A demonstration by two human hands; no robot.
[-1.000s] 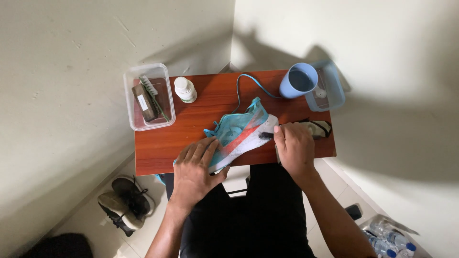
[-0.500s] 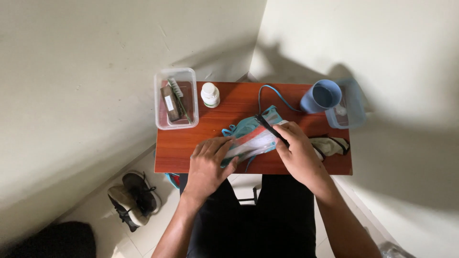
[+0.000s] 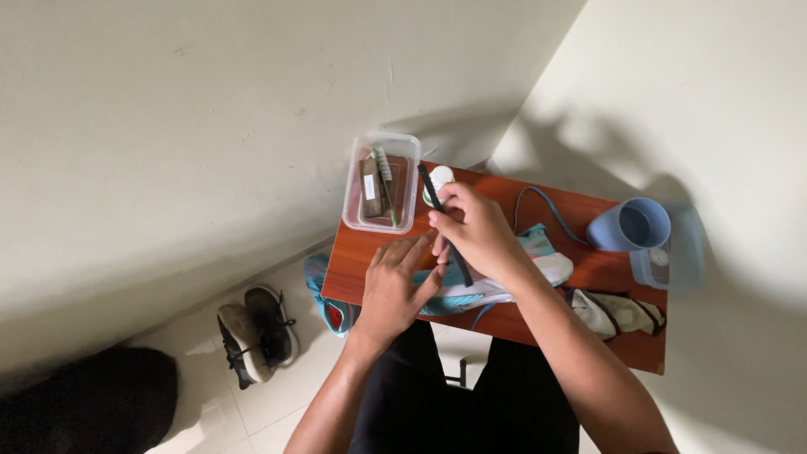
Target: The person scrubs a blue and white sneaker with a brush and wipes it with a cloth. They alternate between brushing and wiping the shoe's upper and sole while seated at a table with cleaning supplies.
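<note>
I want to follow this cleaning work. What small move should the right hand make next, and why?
Probably lower the dark brush onto the teal shoe. The right hand grips the brush, its upper end up by the white bottle, while the left hand presses the shoe flat on the red-brown table, so the shoe looks ready.

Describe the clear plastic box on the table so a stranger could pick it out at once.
Start at the small reddish-brown wooden table set against the wall. At its far left corner sits the clear plastic box, lidless, rectangular with rounded corners, holding brushes. Unlike the blue mug at the opposite end and the small white bottle right beside it, it is see-through and flat.
</note>
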